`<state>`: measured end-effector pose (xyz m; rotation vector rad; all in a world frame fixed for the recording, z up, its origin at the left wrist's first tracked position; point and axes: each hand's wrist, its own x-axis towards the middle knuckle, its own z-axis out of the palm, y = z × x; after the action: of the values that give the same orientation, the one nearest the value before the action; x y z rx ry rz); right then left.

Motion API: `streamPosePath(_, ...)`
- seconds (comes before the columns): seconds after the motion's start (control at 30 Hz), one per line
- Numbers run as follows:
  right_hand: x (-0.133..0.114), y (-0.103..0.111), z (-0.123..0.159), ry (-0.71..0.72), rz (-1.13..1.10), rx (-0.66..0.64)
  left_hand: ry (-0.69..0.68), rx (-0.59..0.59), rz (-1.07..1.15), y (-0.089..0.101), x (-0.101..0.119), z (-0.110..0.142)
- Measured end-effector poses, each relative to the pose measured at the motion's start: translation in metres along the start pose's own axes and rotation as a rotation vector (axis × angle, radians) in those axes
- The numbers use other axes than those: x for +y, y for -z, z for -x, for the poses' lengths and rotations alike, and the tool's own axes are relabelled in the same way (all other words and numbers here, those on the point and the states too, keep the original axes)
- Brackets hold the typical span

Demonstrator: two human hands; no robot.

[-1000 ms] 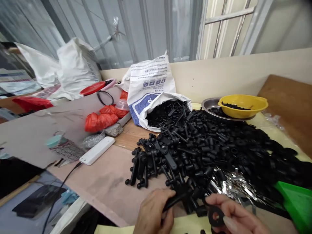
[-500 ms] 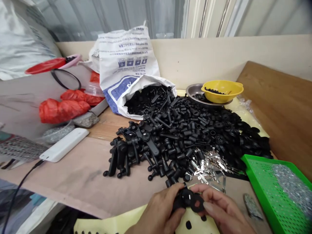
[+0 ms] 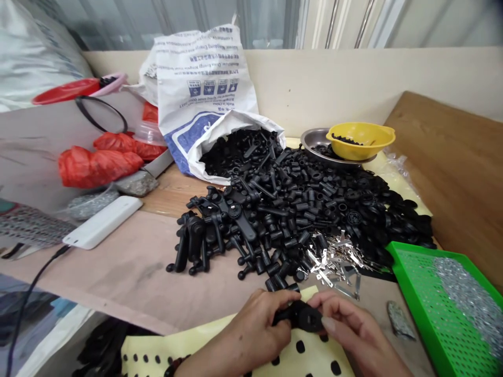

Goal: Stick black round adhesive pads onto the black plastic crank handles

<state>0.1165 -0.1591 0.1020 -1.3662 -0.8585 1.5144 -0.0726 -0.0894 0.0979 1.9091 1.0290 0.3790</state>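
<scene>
A black plastic part (image 3: 308, 317) was held between the hands, above a yellow sheet (image 3: 176, 340) with dark spots: the left hand (image 3: 261, 322) wrapped one end, and the right hand (image 3: 349, 322) pinched the round end between thumb and fingers. Just beyond lay metal strips (image 3: 330, 267) and a wide pile of black parts (image 3: 283, 209), reaching back into a white bag (image 3: 208, 68). Left of the pile, the table (image 3: 129, 262) ran to a slanting front edge, with room there; rightward, a grey lump (image 3: 400, 319) and a green tray (image 3: 422, 277) bounded the space.
</scene>
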Motion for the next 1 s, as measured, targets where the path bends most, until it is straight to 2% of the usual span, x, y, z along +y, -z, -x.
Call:
streamPosePath(0.23, 0.004, 0.004, -0.002, 0.046, 0.085, -0.018, 0.0, -0.05, 0.005, 0.006, 0.008, 0.0)
streamPosePath(0.37, 0.003, -0.001, -0.003, 0.063, 0.094, 0.059, 0.007, -0.07, 0.032, 0.005, 0.008, 0.002)
streamPosePath(0.5, 0.001, -0.004, -0.003, 0.077, 0.112, 0.109, -0.019, -0.024, 0.04, 0.003, 0.006, 0.006)
streamPosePath(0.8, 0.003, 0.004, -0.002, 0.08, 0.185, 0.005, -0.014, -0.055, 0.045, 0.005, 0.012, 0.005)
streamPosePath(1.0, 0.008, 0.002, -0.004, 0.118, 0.159, 0.046, -0.019, -0.075, 0.03, 0.003, 0.012, 0.006)
